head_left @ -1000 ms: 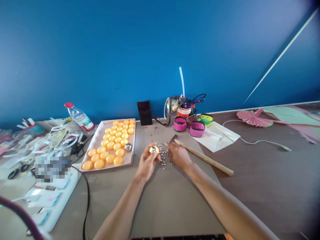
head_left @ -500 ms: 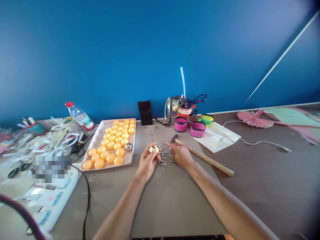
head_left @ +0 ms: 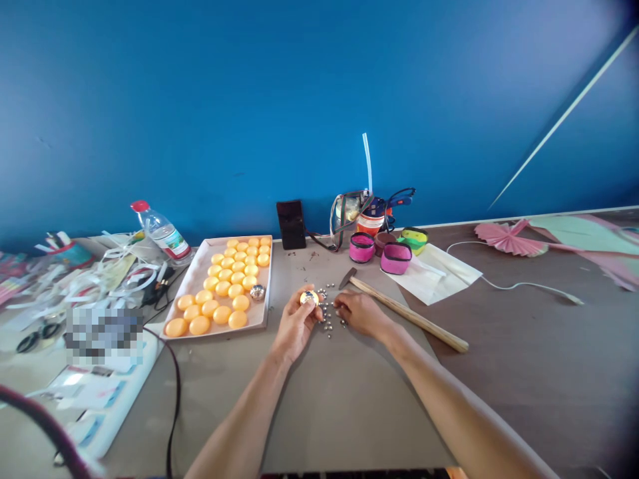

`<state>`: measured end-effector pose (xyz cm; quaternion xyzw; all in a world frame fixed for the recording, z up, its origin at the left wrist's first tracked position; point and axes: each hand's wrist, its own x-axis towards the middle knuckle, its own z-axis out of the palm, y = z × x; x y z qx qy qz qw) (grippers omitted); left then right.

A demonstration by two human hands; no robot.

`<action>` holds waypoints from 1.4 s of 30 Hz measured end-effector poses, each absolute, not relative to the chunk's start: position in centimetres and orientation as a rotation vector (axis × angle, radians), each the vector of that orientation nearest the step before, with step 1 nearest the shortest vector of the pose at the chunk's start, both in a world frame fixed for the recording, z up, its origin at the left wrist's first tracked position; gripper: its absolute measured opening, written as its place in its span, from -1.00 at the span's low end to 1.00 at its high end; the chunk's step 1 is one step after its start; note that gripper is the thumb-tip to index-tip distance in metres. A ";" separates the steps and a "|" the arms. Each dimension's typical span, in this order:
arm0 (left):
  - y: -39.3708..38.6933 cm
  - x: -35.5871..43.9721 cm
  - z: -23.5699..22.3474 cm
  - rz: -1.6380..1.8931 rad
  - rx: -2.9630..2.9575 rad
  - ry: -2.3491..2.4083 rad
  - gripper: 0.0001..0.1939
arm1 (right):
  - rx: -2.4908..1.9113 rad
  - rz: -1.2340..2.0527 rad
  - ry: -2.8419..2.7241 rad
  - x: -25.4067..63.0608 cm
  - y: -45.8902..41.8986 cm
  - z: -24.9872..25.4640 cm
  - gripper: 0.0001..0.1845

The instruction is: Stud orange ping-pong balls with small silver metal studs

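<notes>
My left hand (head_left: 295, 322) is closed around a ball (head_left: 309, 299) that looks yellow with shiny silver on its face. Beside it on the mat lie several small silver beads or studs (head_left: 328, 318), too tiny to name surely. My right hand (head_left: 363, 313) rests low over the right edge of this scatter, fingers bent together; whatever its fingertips pinch, if anything, is hidden. Just beyond that hand lies a hammer (head_left: 399, 306) with a wooden handle. To the left, a shallow tray (head_left: 187, 283) holds rows of orange balls (head_left: 222, 315) and one silver-covered ball (head_left: 257, 293).
A black phone-like slab (head_left: 291, 225) leans on the blue wall. Behind the hammer stand pink bands (head_left: 396, 257) and white paper (head_left: 439, 273). A tilted bottle (head_left: 167, 233), cables and clutter fill the left side. A folded pink paper fan (head_left: 512, 238) lies right.
My right hand has drawn back slightly from the hammer head toward me, and its fingers have curled in over the beads. My left hand still holds the ball in the same place.
</notes>
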<state>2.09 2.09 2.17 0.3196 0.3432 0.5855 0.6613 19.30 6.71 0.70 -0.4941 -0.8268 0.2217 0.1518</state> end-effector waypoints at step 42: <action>2.0 2.1 0.4 1.226 0.873 0.839 -0.49 | -1.019 1.580 -1.423 16.9 4.5 3.1 -0.86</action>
